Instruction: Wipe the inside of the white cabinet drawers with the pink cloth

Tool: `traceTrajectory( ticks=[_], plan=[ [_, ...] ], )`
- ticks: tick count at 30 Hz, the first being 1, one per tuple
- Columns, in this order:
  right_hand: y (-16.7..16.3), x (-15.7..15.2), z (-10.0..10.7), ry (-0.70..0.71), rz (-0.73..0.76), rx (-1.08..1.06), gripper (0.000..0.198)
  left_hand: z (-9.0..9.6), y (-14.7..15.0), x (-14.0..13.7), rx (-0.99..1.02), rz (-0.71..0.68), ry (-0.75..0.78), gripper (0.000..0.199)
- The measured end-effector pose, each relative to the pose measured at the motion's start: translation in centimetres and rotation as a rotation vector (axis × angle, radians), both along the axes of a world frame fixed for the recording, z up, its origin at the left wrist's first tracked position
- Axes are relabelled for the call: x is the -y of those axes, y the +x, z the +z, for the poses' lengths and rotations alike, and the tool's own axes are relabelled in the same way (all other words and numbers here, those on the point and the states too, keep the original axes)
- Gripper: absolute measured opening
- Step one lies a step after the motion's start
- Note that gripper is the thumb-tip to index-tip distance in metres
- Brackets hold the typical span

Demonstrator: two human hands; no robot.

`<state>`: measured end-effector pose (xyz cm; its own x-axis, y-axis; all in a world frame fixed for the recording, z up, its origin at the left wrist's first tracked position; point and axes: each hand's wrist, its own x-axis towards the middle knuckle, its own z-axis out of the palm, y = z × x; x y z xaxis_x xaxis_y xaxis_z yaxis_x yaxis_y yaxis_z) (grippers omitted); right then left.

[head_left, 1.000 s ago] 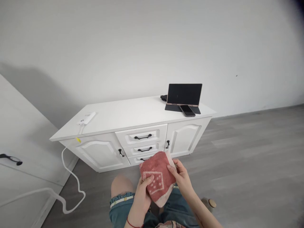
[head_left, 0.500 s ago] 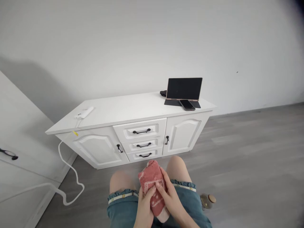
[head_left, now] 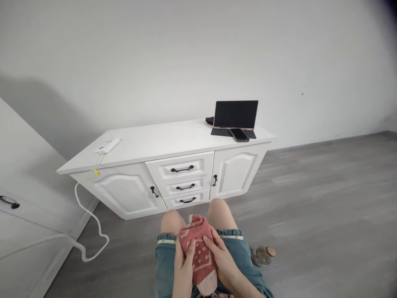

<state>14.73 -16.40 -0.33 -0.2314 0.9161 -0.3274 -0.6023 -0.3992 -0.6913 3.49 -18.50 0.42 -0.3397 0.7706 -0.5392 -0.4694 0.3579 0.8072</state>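
A folded red-pink towel point(head_left: 203, 254), fuzzy, with white dots, white lines and pale ends, is held between both hands above my lap. My left hand point(head_left: 183, 263) grips its left edge, thumb on the front. On the opposite edge, my right hand point(head_left: 221, 254) holds it with the thumb pressed on the patterned face. The fingers behind the cloth are mostly hidden.
Ahead stands a white cabinet point(head_left: 182, 142) bearing a tablet point(head_left: 236, 114), a phone point(head_left: 239, 135) and a white power strip point(head_left: 108, 145). Its white cord point(head_left: 98, 225) hangs down at left. A corked glass jar point(head_left: 260, 255) stands on the floor by my right leg.
The towel's dotted face now shows more fully, as both thumbs have moved apart toward its edges. My knees have drawn closer together, and the view has shifted slightly.
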Motion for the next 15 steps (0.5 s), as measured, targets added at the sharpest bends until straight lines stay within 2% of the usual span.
traceTrajectory(
  ticks=[3,7,9,11,13,15],
  plan=[
    [0.4,-0.1,-0.5,0.069,-0.015,0.092,0.053,1.3,-0.6,-0.1,-0.172,-0.116,0.085,0.074],
    [1.7,-0.1,-0.6,0.129,0.003,0.237,0.048,2.0,-1.5,-0.7,-0.184,-0.294,0.127,0.06],
    [2.4,0.1,-0.7,0.082,0.056,0.187,0.05,1.7,-1.7,-1.1,-0.219,-0.36,0.137,0.052],
    [2.7,0.2,-1.3,0.033,0.15,0.047,0.057,1.0,-1.7,-1.6,-0.24,-0.361,0.153,0.048],
    [3.0,0.1,-2.5,0.014,0.246,-0.074,0.067,0.0,-1.3,-2.1,-0.251,-0.325,0.173,0.047],
    [3.4,-0.3,-4.3,-0.01,0.291,-0.096,0.07,-1.2,-0.8,-2.8,-0.284,-0.322,0.198,0.045]
  ],
)
